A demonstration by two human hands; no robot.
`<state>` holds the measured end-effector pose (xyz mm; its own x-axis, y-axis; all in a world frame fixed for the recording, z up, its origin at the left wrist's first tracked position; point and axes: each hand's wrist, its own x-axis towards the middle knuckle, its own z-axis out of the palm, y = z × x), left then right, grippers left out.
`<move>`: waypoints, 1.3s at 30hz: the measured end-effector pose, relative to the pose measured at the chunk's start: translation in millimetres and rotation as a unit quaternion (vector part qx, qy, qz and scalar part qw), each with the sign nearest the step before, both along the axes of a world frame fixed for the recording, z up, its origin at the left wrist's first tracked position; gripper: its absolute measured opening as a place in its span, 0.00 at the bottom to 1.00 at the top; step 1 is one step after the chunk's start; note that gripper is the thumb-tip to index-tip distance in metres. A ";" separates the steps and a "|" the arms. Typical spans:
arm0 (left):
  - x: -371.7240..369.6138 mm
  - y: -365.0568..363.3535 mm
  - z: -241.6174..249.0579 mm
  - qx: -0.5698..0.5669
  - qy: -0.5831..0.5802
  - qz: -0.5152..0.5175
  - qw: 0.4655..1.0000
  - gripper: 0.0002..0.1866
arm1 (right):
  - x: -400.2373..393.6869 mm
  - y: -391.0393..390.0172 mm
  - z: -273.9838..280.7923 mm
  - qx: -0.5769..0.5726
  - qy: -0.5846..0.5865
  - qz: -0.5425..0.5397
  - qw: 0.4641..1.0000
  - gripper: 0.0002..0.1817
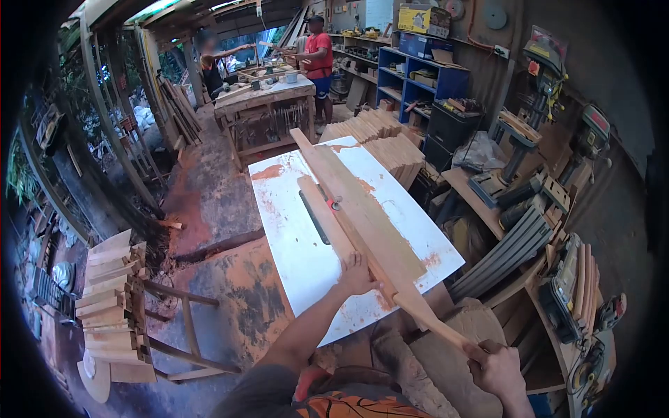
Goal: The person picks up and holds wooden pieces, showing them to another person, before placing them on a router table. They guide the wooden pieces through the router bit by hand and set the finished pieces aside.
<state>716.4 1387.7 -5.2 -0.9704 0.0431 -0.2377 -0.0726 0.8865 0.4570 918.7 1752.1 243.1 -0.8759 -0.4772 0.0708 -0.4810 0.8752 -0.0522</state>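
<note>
A white tabletop point(293, 272), dusted with orange sawdust, lies before me. My left hand point(357, 277) is low over a pale wooden strip point(326, 214), its fingers bent on the near part and its thumb out to the right. Beside the strip are a small red part point(332, 205) and a dark slot point(317, 219) in the top. A long, wide board point(369, 209) lies along the strip's right side. My right hand point(496, 366) is closed around the near end of a long wooden piece point(428, 317), which extends past the table's near edge. My left palm hides how the pieces meet.
Stacked wooden slats point(111, 306) stand at the left, with more piled pieces point(390, 150) behind the table. Drill presses point(519, 132) and a wooden shelf line the right. Two people stand by a far workbench point(265, 101), one in a red shirt point(318, 52).
</note>
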 end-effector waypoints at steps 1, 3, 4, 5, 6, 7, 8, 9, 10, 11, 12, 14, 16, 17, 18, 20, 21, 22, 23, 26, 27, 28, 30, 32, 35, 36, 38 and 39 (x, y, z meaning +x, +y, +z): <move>0.6 0.4 0.3 -0.008 -0.011 -0.008 1.000 0.72 | 1.0 1.3 -0.7 0.006 -0.003 0.005 1.000 0.17; 0.1 0.0 0.5 -0.014 -0.021 -0.011 1.000 0.72 | 2.0 0.9 0.3 0.011 -0.005 0.010 1.000 0.18; -0.6 0.7 2.6 -0.020 -0.030 -0.013 0.999 0.72 | 2.3 0.4 2.0 0.017 -0.006 0.015 1.000 0.20; -0.1 2.3 3.2 -0.017 -0.032 -0.015 0.999 0.72 | 3.8 -0.2 4.2 0.019 -0.009 0.013 1.000 0.20; -0.3 1.7 4.3 -0.017 -0.034 -0.014 0.999 0.72 | 4.6 -2.1 5.6 0.018 -0.012 0.004 1.000 0.22; -0.5 0.4 4.7 -0.018 -0.035 -0.011 0.999 0.72 | 5.1 -3.5 5.9 0.016 -0.015 -0.003 1.000 0.23; -0.5 0.1 3.4 -0.018 -0.034 -0.010 0.999 0.72 | 5.6 -3.6 5.8 0.016 -0.014 -0.002 1.000 0.23; -0.6 0.6 1.2 -0.019 -0.029 -0.008 0.999 0.72 | 6.1 -3.2 5.9 0.009 -0.021 -0.002 1.000 0.24; -2.0 0.4 -2.3 -0.019 -0.024 -0.005 1.000 0.73 | 6.4 -2.8 6.2 0.003 -0.029 -0.002 1.000 0.25; -4.4 -0.4 -5.4 -0.017 -0.023 -0.004 1.000 0.73 | 6.8 -2.5 6.0 0.004 -0.028 -0.001 1.000 0.25; -6.6 -0.7 -9.1 -0.020 -0.020 -0.004 1.000 0.73 | 7.2 -2.0 4.9 -0.001 -0.026 0.001 1.000 0.24; -4.6 1.5 -9.4 -0.018 -0.020 -0.004 1.000 0.73 | 8.6 -0.6 3.1 -0.002 -0.027 0.003 1.000 0.24; -6.5 1.9 -8.5 -0.028 -0.025 -0.005 0.999 0.73 | 9.0 1.7 1.5 -0.013 -0.029 0.009 0.999 0.23; -6.0 2.1 -8.4 -0.026 -0.025 -0.005 0.999 0.73 | 9.3 3.3 1.0 -0.011 -0.030 0.009 0.999 0.23; -6.5 1.0 -7.4 -0.024 -0.023 -0.007 0.999 0.72 | 8.2 5.4 0.3 -0.013 -0.018 0.018 1.000 0.23; -4.3 0.0 -9.9 -0.020 -0.023 -0.007 0.999 0.72 | 8.0 11.2 -3.0 -0.013 -0.010 0.028 0.999 0.22; -5.1 -0.8 -10.5 -0.021 -0.018 -0.009 1.000 0.72 | 7.7 14.6 -6.2 -0.017 -0.012 0.023 1.000 0.23; -5.7 -1.2 -10.6 -0.021 -0.012 -0.010 1.000 0.72 | 7.4 17.3 -8.6 -0.021 -0.015 0.018 1.000 0.23; -5.1 -0.8 -11.7 -0.020 -0.014 -0.011 1.000 0.72 | 7.7 19.5 -9.6 -0.020 -0.017 0.018 1.000 0.23; -6.6 -1.3 -12.4 -0.017 -0.003 -0.006 1.000 0.72 | 7.4 23.6 -13.5 -0.034 -0.030 0.017 0.999 0.24; -6.5 -1.1 -13.1 -0.015 -0.003 -0.006 1.000 0.72 | 8.3 25.0 -16.3 -0.038 -0.027 0.021 0.999 0.24; -5.4 -1.1 -13.1 -0.014 -0.003 -0.005 1.000 0.73 | 9.1 26.3 -18.2 -0.042 -0.025 0.025 0.999 0.24; -5.4 -0.1 -12.9 -0.009 -0.005 -0.002 1.000 0.73 | 9.4 28.8 -20.2 -0.046 -0.035 0.030 0.998 0.25; -5.7 -3.2 -11.0 -0.003 -0.006 0.002 1.000 0.73 | 9.8 27.2 -18.3 -0.049 -0.045 0.036 0.997 0.25; -9.3 2.7 -8.3 -0.017 -0.019 0.000 1.000 0.72 | 13.9 24.9 -7.0 -0.052 -0.111 -0.010 0.992 0.27; -8.8 1.7 -6.3 -0.020 -0.012 0.006 1.000 0.72 | 12.9 26.6 -9.2 -0.065 -0.116 -0.001 0.991 0.27; -4.9 3.5 -11.8 -0.016 -0.013 0.004 1.000 0.71 | 14.3 30.3 -11.7 -0.073 -0.127 0.000 0.989 0.28; -3.7 1.7 -14.9 -0.010 -0.005 0.000 1.000 0.70 | 14.2 29.5 -12.7 -0.075 -0.111 0.013 0.991 0.28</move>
